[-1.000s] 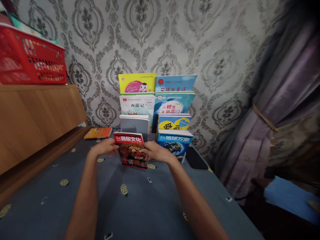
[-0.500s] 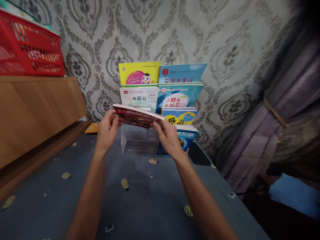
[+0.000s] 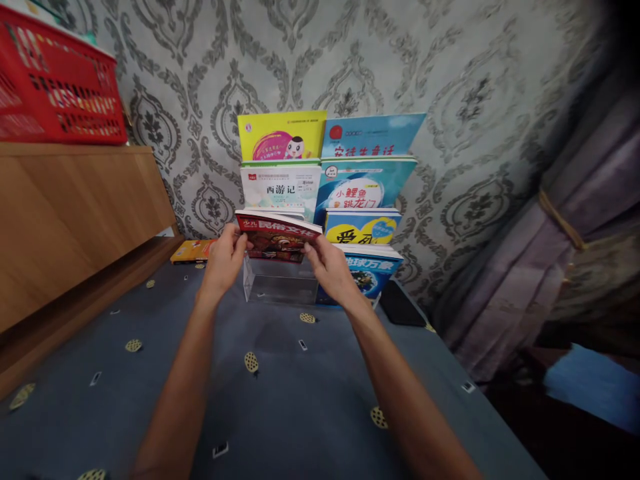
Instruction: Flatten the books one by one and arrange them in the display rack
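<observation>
A dark red book (image 3: pixel 277 241) is held between my two hands, its cover tilted toward me. My left hand (image 3: pixel 224 263) grips its left edge, and my right hand (image 3: pixel 331 268) pinches the right edge. Below and behind the book is a clear tiered book stand (image 3: pixel 280 290), whose lower left compartment shows bare. Upright in the stand's left column are a yellow book (image 3: pixel 280 133) and a white book (image 3: pixel 273 187). The right column holds a blue book (image 3: pixel 373 133), a teal book (image 3: pixel 395 177), a blue-and-yellow book (image 3: pixel 363 227) and a blue globe book (image 3: pixel 375 273), partly behind my right hand.
An orange book (image 3: pixel 193 251) lies left of the stand, by a wooden cabinet (image 3: pixel 80 220) with a red basket (image 3: pixel 75 87) on top. Right of the stand lies a black flat object (image 3: pixel 401 305). A tied curtain (image 3: pixel 530 267) hangs at the right of the patterned cloth (image 3: pixel 280 413).
Both hands have tipped the red book more upright, so more of its cover shows. The book sits slightly nearer the stand's lower left compartment. The camera view has shifted a little.
</observation>
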Available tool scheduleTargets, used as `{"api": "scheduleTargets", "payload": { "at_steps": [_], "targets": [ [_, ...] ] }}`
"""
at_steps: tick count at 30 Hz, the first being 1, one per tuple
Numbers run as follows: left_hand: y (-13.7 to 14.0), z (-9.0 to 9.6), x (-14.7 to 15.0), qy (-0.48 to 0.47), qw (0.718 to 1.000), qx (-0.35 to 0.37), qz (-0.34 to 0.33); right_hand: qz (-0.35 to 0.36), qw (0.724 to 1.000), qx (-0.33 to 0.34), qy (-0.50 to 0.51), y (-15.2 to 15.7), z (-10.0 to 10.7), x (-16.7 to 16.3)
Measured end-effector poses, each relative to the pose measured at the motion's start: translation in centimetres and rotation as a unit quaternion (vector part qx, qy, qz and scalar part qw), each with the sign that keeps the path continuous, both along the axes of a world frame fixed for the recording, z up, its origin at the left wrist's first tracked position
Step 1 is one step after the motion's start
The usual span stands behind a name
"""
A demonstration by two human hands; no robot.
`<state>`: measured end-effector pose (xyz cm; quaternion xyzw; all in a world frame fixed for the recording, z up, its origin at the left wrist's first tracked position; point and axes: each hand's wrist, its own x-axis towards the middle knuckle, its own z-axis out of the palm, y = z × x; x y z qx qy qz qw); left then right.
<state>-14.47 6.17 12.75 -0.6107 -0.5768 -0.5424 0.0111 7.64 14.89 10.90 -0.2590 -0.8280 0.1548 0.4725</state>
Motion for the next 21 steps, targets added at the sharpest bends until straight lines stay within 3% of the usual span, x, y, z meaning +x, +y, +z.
{"api": "scheduleTargets", "payload": {
  "at_steps": [9, 14, 21],
  "targets": [
    [-0.2, 0.2, 0.4, 0.027, 0.999, -0.013, 0.037, -0.038, 0.997, 0.047, 0.039, 0.0, -0.5, -0.6],
    [0.1, 0.0, 0.8, 0.043, 0.995, -0.002, 0.088, -0.016, 0.997, 0.041, 0.069, -0.2, -0.7, -0.9],
    [0.6, -0.6, 0.9, 0.032, 0.995, 0.009, 0.098, -0.004, 0.996, 0.03, 0.08, -0.3, -1.0, -1.4]
  ]
}}
